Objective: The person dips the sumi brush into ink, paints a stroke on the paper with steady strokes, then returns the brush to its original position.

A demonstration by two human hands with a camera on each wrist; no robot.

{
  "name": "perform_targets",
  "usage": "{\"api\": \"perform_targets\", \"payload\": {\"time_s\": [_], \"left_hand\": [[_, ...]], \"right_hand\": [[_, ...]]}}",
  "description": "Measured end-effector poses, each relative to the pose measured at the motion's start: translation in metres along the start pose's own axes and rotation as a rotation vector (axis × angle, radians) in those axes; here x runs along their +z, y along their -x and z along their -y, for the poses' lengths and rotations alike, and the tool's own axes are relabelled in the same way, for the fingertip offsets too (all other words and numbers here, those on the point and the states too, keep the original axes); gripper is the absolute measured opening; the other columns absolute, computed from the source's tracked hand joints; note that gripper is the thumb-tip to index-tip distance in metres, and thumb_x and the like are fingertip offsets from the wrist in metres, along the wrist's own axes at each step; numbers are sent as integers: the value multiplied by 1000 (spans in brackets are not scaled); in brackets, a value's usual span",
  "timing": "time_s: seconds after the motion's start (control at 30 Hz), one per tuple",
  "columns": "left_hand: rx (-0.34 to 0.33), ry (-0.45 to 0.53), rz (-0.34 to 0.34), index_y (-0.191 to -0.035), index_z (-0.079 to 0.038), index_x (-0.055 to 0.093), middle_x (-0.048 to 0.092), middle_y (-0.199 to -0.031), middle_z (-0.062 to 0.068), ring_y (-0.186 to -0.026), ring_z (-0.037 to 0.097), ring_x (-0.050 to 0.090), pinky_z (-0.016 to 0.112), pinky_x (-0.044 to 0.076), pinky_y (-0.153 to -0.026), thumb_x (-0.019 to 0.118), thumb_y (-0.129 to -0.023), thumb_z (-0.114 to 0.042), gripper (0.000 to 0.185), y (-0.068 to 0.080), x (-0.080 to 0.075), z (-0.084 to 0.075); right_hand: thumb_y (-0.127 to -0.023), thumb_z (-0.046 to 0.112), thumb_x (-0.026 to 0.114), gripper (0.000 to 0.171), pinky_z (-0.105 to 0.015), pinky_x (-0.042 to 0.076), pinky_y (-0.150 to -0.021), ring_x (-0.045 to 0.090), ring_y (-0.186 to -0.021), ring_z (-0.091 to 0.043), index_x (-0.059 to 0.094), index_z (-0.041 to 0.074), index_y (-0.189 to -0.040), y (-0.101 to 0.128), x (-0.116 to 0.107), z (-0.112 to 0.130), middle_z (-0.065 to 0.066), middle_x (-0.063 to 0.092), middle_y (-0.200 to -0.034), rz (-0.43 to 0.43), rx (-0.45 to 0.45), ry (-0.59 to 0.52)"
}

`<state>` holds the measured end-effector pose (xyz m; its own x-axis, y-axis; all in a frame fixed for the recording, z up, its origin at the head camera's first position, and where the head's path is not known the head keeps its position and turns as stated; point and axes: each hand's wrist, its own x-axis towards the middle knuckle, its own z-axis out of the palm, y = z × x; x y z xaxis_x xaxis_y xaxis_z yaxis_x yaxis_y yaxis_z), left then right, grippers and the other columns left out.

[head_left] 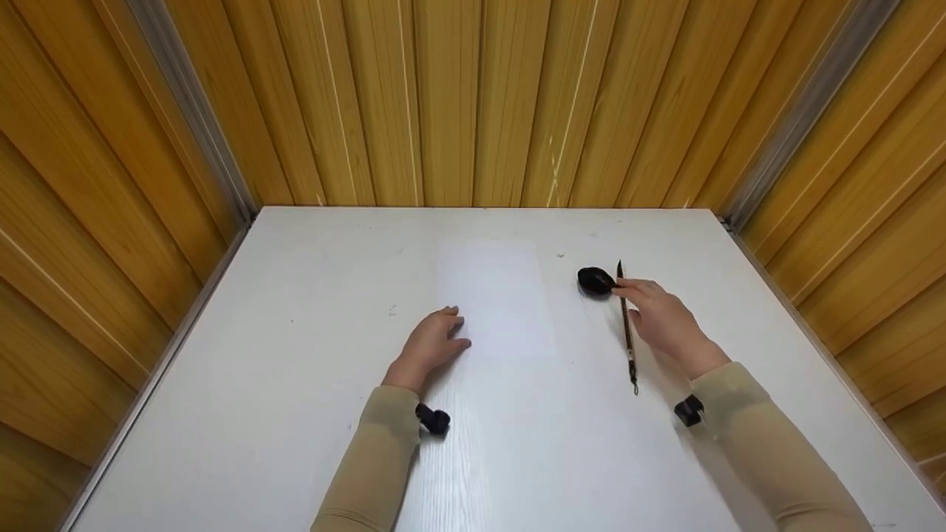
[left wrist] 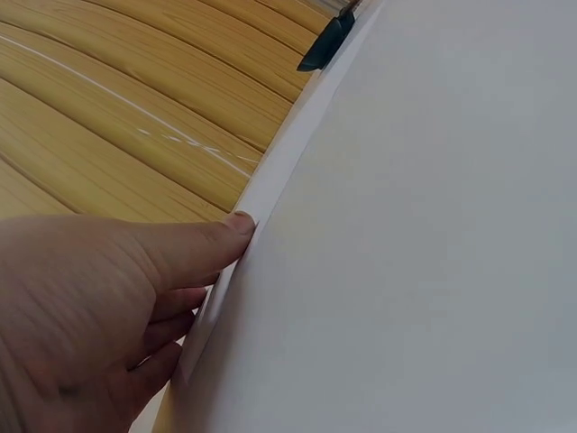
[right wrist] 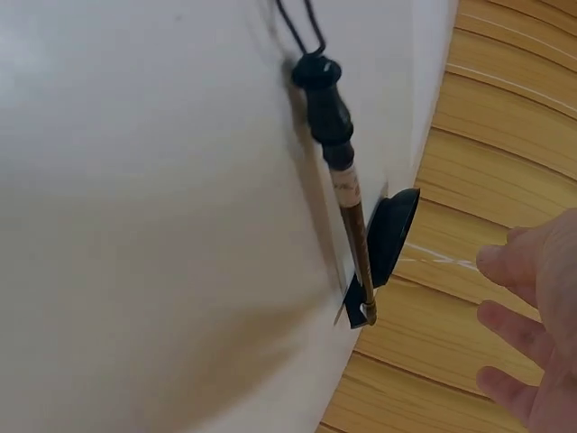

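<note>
A sheet of white paper [head_left: 494,295] lies flat in the middle of the white table. My left hand [head_left: 434,341] rests at the paper's left edge, thumb and fingers loosely spread; in the left wrist view the thumb touches near the sheet's border [left wrist: 287,162]. To the right lies a writing brush [head_left: 629,336] with a dark tip, its hanging loop toward me. Beside it sits a black spoon-shaped dish [head_left: 594,281], its short handle under the brush. My right hand [head_left: 667,319] hovers over the brush and handle, fingers extended and apart from the brush in the right wrist view [right wrist: 347,194].
The white table [head_left: 295,414] carries a few small dark marks. Yellow wood-patterned panels [head_left: 451,103] stand behind it and on both sides, with grey metal posts [head_left: 196,111] at the back corners. Small black devices [head_left: 434,420] are worn at both wrists.
</note>
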<state>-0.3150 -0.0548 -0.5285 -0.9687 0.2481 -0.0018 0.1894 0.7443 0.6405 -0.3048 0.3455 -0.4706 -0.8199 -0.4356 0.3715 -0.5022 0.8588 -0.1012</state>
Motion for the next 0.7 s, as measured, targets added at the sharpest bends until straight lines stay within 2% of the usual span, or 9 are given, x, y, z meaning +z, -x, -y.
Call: {"api": "perform_targets", "payload": {"time_s": [0.13,0.27,0.43,0.53,0.7], "left_hand": [[6,-11,9,-140,-2,61,47,-160,12,-153,32,39,44,32,-130,75,-96,-21,50,0,-1,0],[-5,-14,19,-141,-2,60,47,-161,10,-154,31,38,44,31,-130,74,-96,-21,51,0,-2,0],[-29,-9,27,-142,-3,60,46,-162,9,-154,30,37,44,31,-130,74,-96,-22,52,0,-1,0],[-32,-7,20,-142,-3,60,46,-162,9,-154,30,37,44,31,-130,74,-96,-23,52,0,0,-1],[-34,4,12,-141,-4,61,46,-161,10,-154,30,38,45,32,-130,75,-96,-22,51,0,0,-1]], "right_hand": [[-88,-13,68,35,-52,63,-86,66,-118,-40,71,-2,-121,2,1,-5,-21,69,-129,2,-110,125],[-89,-14,65,31,-53,62,-90,66,-116,-38,72,0,-116,5,5,-8,-19,71,-125,81,-164,243],[-86,-14,69,31,-51,61,-92,67,-115,-36,72,3,-111,8,10,-9,-16,73,-122,144,-259,384],[-85,-11,72,29,-49,61,-93,68,-114,-34,73,4,-110,9,14,-10,-14,74,-119,150,-304,429],[-82,-10,76,25,-49,62,-90,69,-112,-32,73,5,-102,8,20,-12,-12,76,-114,139,-347,443]]}}
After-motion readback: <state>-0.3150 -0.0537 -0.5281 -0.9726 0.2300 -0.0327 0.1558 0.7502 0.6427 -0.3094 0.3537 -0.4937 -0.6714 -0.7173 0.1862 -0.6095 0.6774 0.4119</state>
